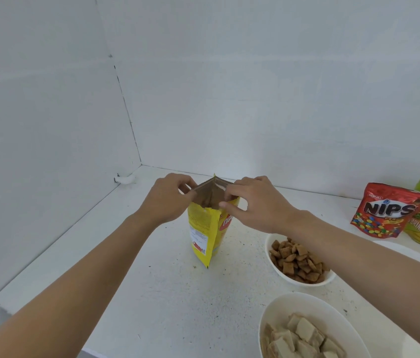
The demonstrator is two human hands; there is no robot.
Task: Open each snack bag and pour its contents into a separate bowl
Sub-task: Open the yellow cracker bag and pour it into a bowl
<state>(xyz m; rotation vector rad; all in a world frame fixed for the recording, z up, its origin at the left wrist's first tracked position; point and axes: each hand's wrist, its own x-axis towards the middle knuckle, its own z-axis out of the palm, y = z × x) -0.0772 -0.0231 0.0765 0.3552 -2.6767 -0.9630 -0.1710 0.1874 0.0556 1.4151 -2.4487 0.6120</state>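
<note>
The yellow bag [202, 229], upright just left of the bowl of brown pillows [307, 283], looks light, thin and crinkly with a brownish lining, best held at its top edges, where the left hand [165, 200] and right hand [255, 205] each pinch 1 side of its open mouth.

The person's left forearm [87, 282] and right forearm [364, 257] are bare along all that shows, with smooth, slim wrists. The left hand [166, 198] and right hand [254, 206] are bare as well. Any clothing higher up the arms lies outside the view.
</note>
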